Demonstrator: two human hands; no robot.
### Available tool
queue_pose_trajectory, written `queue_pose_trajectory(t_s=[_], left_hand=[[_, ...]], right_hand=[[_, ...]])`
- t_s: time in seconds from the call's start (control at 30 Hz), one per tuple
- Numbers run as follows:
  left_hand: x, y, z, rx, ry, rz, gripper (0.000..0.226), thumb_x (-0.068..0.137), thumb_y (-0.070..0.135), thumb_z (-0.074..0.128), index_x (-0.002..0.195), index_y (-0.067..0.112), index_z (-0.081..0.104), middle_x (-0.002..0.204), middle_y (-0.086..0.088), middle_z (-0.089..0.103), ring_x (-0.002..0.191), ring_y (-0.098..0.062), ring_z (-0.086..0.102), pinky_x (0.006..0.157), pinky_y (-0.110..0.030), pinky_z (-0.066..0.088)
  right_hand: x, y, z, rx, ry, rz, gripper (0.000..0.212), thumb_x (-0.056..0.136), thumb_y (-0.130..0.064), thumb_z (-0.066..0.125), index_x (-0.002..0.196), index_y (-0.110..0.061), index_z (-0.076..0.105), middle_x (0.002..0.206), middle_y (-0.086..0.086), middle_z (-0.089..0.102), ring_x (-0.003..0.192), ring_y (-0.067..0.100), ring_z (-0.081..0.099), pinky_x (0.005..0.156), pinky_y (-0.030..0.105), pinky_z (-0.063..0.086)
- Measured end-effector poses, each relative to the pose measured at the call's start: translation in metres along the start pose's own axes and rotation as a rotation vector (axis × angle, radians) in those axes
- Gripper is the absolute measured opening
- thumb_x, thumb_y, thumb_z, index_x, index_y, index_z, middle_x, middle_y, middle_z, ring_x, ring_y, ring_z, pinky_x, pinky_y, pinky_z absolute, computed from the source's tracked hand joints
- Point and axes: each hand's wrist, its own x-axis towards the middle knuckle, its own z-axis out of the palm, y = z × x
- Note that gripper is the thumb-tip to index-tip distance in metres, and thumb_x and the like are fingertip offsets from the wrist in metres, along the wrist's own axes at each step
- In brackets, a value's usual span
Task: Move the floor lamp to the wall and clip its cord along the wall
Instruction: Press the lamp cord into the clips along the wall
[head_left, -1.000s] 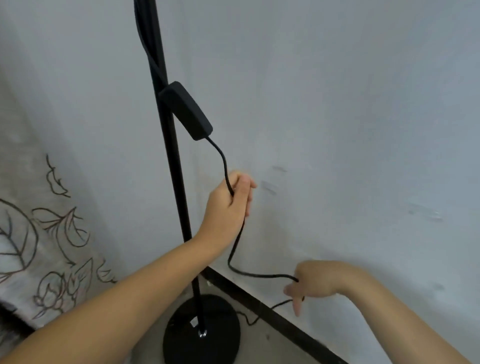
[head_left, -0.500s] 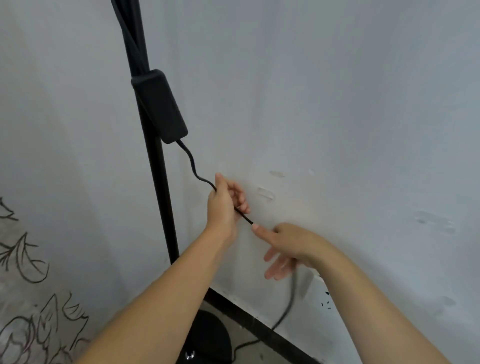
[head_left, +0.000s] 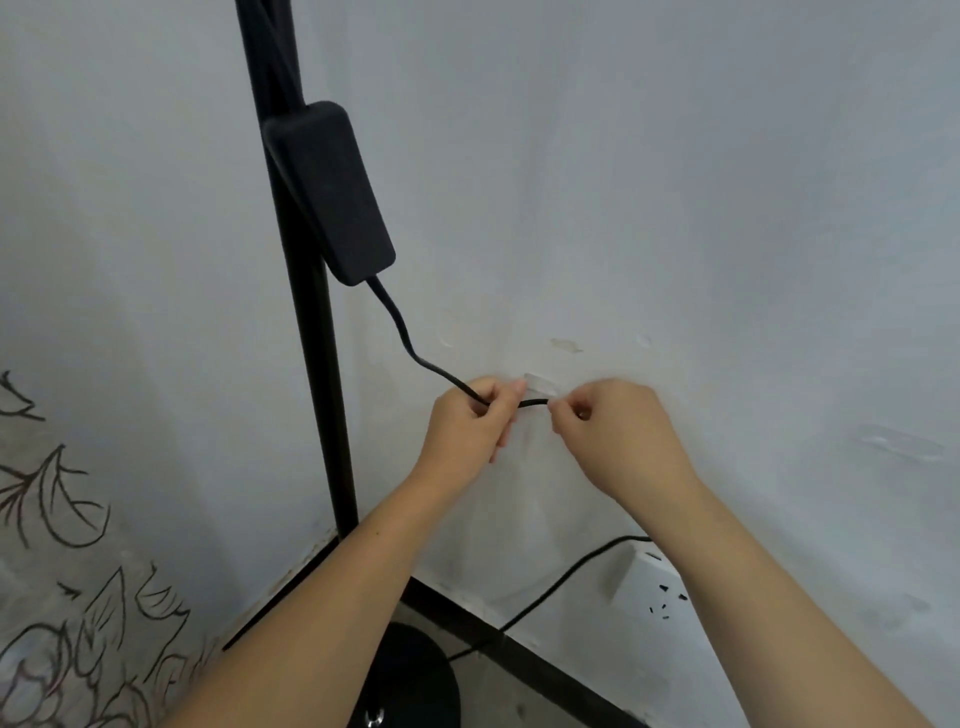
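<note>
The black floor lamp pole (head_left: 317, 395) stands close to the white wall (head_left: 675, 182), its round base (head_left: 410, 680) on the floor below. A black inline switch box (head_left: 332, 192) hangs beside the pole. The black cord (head_left: 402, 332) runs down from it into my left hand (head_left: 467, 423), which pinches it. A short taut stretch of cord spans to my right hand (head_left: 618, 436), also pinching it. Both hands hold the cord against the wall just under a clear clip (head_left: 540, 383). More cord (head_left: 566, 577) loops below toward the floor.
A white wall socket (head_left: 649, 587) sits low on the wall at the right. Another clear clip (head_left: 898, 441) is stuck farther right. A black skirting strip (head_left: 524, 652) runs along the floor. A leaf-patterned curtain (head_left: 62, 519) hangs at the left.
My right hand rose from near the skirting up to the cord beside my left hand. Both hands now stretch the cord flat at the clip. The view moved closer to the wall.
</note>
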Motion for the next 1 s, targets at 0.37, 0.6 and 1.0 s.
queue_pose_trajectory(t_s=[0.37, 0.6, 1.0], left_hand=[[0.012, -0.006, 0.014, -0.291, 0.034, -0.235, 0.054, 0.083, 0.055, 0.056, 0.042, 0.021, 0.052, 0.03, 0.003, 0.042, 0.028, -0.013, 0.035, 0.035, -0.018, 0.03], [0.022, 0.005, 0.007, -0.217, 0.01, -0.332, 0.056, 0.077, 0.058, 0.062, 0.04, 0.02, 0.046, 0.03, 0.003, 0.038, 0.029, -0.015, 0.039, 0.035, -0.018, 0.034], [-0.002, 0.0, 0.022, -0.211, -0.133, -0.246, 0.049, 0.086, 0.051, 0.056, 0.045, 0.022, 0.053, 0.033, 0.004, 0.045, 0.031, -0.013, 0.039, 0.038, -0.016, 0.035]], right_hand=[[0.001, -0.009, 0.0, -0.138, 0.076, -0.032, 0.05, 0.088, -0.024, 0.046, 0.045, -0.015, 0.022, 0.041, 0.002, 0.024, 0.04, 0.019, 0.023, 0.04, 0.029, 0.016], [0.01, 0.002, -0.004, -0.02, 0.054, 0.041, 0.045, 0.092, -0.032, 0.044, 0.064, -0.002, 0.063, 0.056, 0.016, 0.068, 0.053, 0.031, 0.066, 0.061, 0.038, 0.056], [-0.045, 0.057, 0.024, 0.541, -0.597, 0.3, 0.04, 0.1, -0.032, 0.031, 0.08, -0.012, 0.06, 0.041, -0.004, 0.055, 0.04, 0.01, 0.054, 0.042, 0.014, 0.042]])
